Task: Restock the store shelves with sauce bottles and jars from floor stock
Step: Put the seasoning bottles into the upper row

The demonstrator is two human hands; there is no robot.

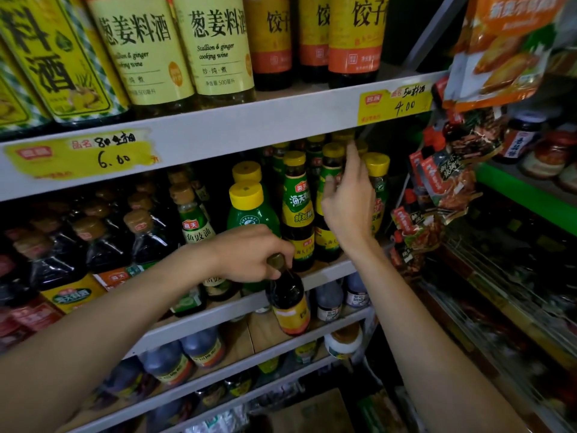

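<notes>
My left hand (pixel 253 254) grips the neck and cap of a dark sauce bottle (pixel 288 300) with a yellow and orange label, which hangs in front of the middle shelf's edge (pixel 193 320). My right hand (pixel 349 198) reaches into the same shelf among several yellow-capped green-label bottles (pixel 298 207). Its index finger points up and the other fingers are loosely bent by the neck of one bottle (pixel 329 170); whether they hold it is unclear.
Tall cooking wine bottles (pixel 215 48) fill the top shelf above price tags (pixel 395 104). Dark soy bottles (pixel 103 242) stand at left. Sauce packets (pixel 449 170) hang at right. Lower shelves hold more bottles (pixel 203 348) and a jar (pixel 343 342).
</notes>
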